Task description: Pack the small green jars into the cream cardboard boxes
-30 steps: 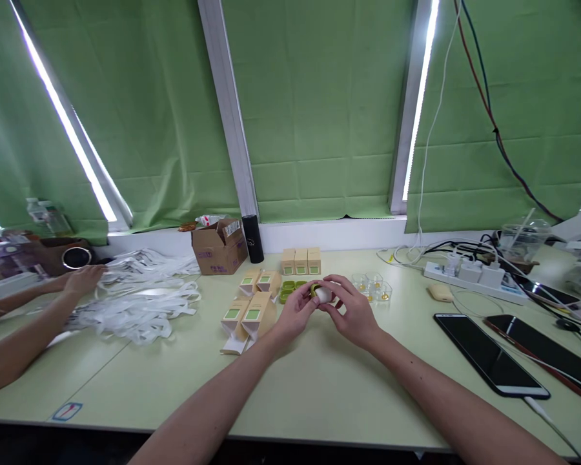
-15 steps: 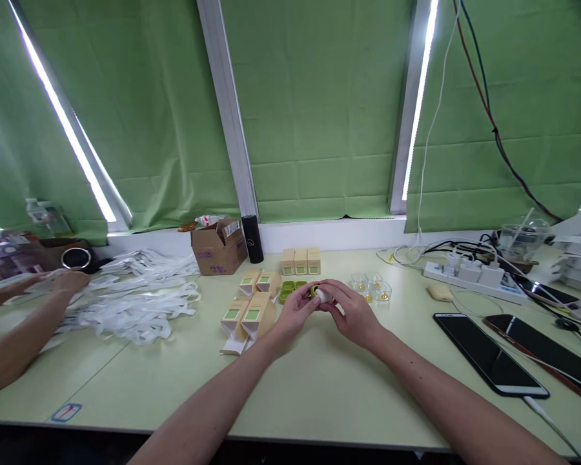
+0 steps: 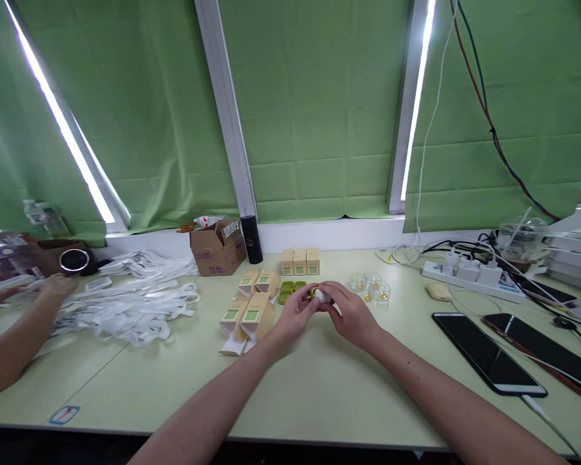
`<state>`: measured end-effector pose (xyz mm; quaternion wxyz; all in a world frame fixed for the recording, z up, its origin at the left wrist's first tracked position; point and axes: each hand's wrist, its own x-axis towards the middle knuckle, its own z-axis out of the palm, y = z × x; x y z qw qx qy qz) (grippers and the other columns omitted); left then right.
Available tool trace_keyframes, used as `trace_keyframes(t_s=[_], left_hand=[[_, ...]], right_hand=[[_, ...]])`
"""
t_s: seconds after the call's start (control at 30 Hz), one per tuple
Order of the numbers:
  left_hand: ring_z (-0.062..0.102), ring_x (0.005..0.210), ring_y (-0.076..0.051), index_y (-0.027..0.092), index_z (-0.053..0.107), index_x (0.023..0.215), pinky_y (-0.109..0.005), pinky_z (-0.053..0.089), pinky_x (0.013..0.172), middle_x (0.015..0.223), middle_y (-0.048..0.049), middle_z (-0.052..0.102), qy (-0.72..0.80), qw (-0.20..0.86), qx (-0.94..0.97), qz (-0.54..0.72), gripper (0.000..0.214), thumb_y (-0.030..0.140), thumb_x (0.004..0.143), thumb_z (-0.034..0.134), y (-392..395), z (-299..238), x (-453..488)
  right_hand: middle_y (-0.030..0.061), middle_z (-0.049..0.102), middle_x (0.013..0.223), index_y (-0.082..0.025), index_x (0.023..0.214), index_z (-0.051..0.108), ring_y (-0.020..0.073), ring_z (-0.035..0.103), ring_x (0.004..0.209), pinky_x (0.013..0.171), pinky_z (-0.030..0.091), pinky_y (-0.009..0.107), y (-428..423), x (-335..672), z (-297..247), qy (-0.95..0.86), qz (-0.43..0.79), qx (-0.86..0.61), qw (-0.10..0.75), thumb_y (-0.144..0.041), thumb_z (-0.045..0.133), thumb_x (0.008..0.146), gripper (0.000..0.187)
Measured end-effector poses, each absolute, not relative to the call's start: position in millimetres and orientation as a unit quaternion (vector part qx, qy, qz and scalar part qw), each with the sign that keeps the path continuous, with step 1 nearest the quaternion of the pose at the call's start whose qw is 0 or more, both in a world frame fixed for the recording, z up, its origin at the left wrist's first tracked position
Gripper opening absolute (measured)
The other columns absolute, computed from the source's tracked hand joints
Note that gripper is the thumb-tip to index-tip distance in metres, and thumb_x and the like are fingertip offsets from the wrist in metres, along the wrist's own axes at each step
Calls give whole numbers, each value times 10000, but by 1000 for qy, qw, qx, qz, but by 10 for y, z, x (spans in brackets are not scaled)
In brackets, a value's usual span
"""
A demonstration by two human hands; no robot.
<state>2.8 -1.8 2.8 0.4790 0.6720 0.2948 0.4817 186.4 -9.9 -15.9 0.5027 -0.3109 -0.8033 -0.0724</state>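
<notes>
My left hand [image 3: 295, 316] and my right hand [image 3: 352, 316] meet above the pale green table [image 3: 319, 381], fingers closed round a small white and green round thing [image 3: 320, 294]. Just behind it lie several green lids [image 3: 287, 289] and a few clear cups with yellow contents [image 3: 372, 288]. Open tan cartons with green labels [image 3: 250, 311] lie to the left of my left hand. Three shut tan boxes [image 3: 299, 261] stand in a row further back.
A co-worker's hand [image 3: 53, 287] handles a heap of white strips [image 3: 130, 303] at the left. A brown cardboard box [image 3: 217, 247] and a black cylinder [image 3: 252, 239] stand at the back. Two phones [image 3: 489, 354], a power strip [image 3: 469, 276] and cables fill the right.
My hands have stayed together on the small round thing, fingers shifting slightly. The co-worker's hand has drawn back to the left over the white strips.
</notes>
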Motion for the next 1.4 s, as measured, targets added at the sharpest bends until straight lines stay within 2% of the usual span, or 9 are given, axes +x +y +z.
trace_keyframes(t_s=[0.13, 0.3, 0.53, 0.7, 0.87, 1.0, 1.2, 1.3, 1.4], left_hand=[[729, 1009, -263, 225, 673, 1264, -445, 604, 956, 1154, -108, 745, 284, 499, 667, 475, 538, 578, 862, 725, -22, 32, 48], [700, 851, -207, 213, 679, 1280, -381, 599, 850, 1088, -99, 747, 282, 504, 662, 478, 536, 548, 865, 734, 4, 24, 48], [665, 835, -194, 199, 659, 1297, -354, 572, 823, 1061, -91, 728, 291, 507, 656, 478, 559, 549, 867, 729, 18, 14, 44], [664, 852, -204, 228, 651, 1256, -377, 566, 872, 1021, -64, 716, 303, 511, 641, 486, 481, 514, 876, 721, -12, 29, 72], [659, 875, -204, 223, 661, 1197, -352, 563, 843, 1026, -67, 713, 296, 491, 645, 505, 403, 483, 892, 702, -37, 37, 110], [660, 913, -205, 191, 656, 1221, -353, 562, 853, 1093, -97, 714, 278, 488, 649, 514, 423, 475, 910, 688, -37, 23, 113], [656, 1093, -251, 213, 624, 1298, -375, 546, 949, 1246, -121, 690, 263, 489, 663, 501, 542, 523, 871, 749, -4, -38, 93], [644, 1137, -261, 214, 632, 1284, -376, 526, 986, 1241, -121, 697, 274, 474, 672, 498, 556, 528, 849, 776, 0, -40, 100], [652, 1090, -251, 215, 652, 1247, -374, 521, 977, 1199, -109, 707, 282, 470, 674, 494, 498, 529, 873, 750, -16, -14, 113]], right_hand=[[143, 688, 1315, -242, 1415, 540, 268, 706, 1162, 928, 651, 439, -93, 1870, -167, -804, -81, -314, 498, -185, 482, 1049, 374], [139, 695, 1326, -243, 1449, 519, 265, 703, 1190, 935, 650, 425, -91, 1878, -167, -807, -98, -306, 496, -156, 470, 1044, 417], [151, 706, 1319, -220, 1448, 523, 259, 729, 1139, 876, 667, 406, -108, 1861, -148, -802, -137, -302, 497, -159, 482, 1048, 407], [152, 722, 1289, -217, 1424, 548, 252, 747, 1098, 819, 672, 376, -132, 1835, -123, -798, -172, -303, 492, -159, 485, 1048, 385], [156, 715, 1308, -202, 1411, 553, 240, 761, 1040, 807, 663, 366, -161, 1817, -86, -803, -191, -302, 478, -132, 474, 1044, 382], [160, 718, 1291, -187, 1403, 558, 247, 760, 1028, 784, 659, 365, -150, 1821, -100, -798, -194, -309, 480, -148, 488, 1045, 367], [163, 706, 1283, -186, 1373, 590, 240, 745, 1050, 779, 651, 347, -145, 1828, -137, -799, -187, -324, 471, -142, 482, 1042, 351], [161, 705, 1269, -194, 1359, 605, 231, 746, 1032, 765, 648, 334, -150, 1816, -152, -798, -187, -332, 467, -143, 476, 1040, 348], [156, 707, 1258, -199, 1354, 608, 230, 748, 1009, 745, 647, 331, -146, 1804, -169, -794, -191, -338, 468, -143, 489, 1033, 347]])
